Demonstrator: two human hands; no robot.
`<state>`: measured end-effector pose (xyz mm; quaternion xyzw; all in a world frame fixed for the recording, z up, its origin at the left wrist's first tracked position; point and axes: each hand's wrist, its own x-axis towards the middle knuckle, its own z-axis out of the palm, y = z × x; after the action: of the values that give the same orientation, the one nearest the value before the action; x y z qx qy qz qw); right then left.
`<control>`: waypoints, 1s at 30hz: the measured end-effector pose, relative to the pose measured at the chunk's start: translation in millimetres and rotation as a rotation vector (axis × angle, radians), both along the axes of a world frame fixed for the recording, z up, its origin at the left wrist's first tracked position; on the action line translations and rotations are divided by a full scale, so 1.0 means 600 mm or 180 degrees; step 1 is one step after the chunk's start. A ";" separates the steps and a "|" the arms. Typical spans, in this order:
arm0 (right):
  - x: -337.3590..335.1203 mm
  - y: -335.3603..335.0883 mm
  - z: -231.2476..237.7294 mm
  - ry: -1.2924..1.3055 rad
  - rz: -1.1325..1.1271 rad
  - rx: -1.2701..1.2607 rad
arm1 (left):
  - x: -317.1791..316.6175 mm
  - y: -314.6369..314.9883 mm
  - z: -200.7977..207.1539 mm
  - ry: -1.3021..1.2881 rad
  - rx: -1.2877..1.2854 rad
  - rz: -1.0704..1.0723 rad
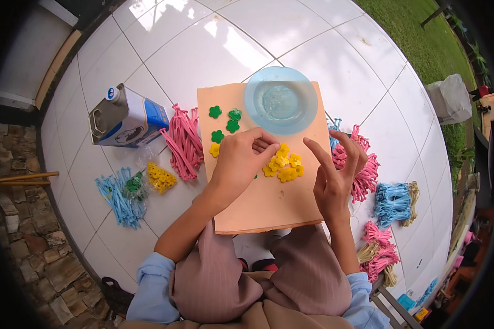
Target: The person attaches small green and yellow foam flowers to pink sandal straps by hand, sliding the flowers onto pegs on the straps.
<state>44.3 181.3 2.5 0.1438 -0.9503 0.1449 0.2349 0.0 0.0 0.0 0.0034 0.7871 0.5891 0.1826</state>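
A tan board (252,203) lies across my lap, with yellow flower-shaped pieces (285,164) grouped in its middle. Several green flower-shaped pieces (217,136) and one yellow piece are spread along its left side. My left hand (241,159) hovers over the board with thumb and fingers pinched together beside the yellow group; whatever is between the fingertips is too small to make out. Above the board's right edge is my right hand (337,175), its fingers bent but apart, holding nothing visible. A clear blue plastic bowl (252,109) with a little clear material inside sits at the board's far edge.
To the left stand a metal can (129,118), pink strips (182,142), light blue strips (118,200) and a bag of yellow pieces (161,178). Pink bundles (368,170) and blue bundles (392,203) lie on the tiles to the right. A white bag (449,98) is near the grass.
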 end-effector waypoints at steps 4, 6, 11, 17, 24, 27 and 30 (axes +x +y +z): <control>-0.027 -0.006 -0.005 -0.0362 -0.0032 -0.0303 | 0.005 0.014 -0.021 0.1394 -0.1106 0.0053; -0.048 -0.013 -0.013 -0.0476 -0.0001 -0.0329 | 0.005 0.012 -0.024 0.2121 -0.1595 0.0030; -0.099 -0.029 -0.029 -0.0283 0.0443 -0.0088 | 0.005 -0.017 -0.008 0.2139 -0.1693 0.0427; -0.118 -0.046 -0.034 -0.0320 0.0546 0.0180 | 0.006 -0.037 -0.006 0.1749 -0.1724 0.0440; -0.082 -0.031 -0.005 -0.0407 0.0136 -0.0463 | 0.021 -0.016 -0.009 0.2099 -0.1602 -0.0210; -0.048 -0.021 0.013 -0.0510 0.0163 -0.0483 | 0.035 0.001 -0.011 0.1864 -0.1754 -0.0296; -0.023 -0.011 0.015 -0.0568 0.0154 -0.0562 | 0.039 0.014 -0.016 0.1872 -0.1864 -0.0256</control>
<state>30.3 174.8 11.2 0.1319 -0.9472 0.2459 0.1576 23.3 8.1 -9.4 0.1503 0.9393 0.3067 -0.0339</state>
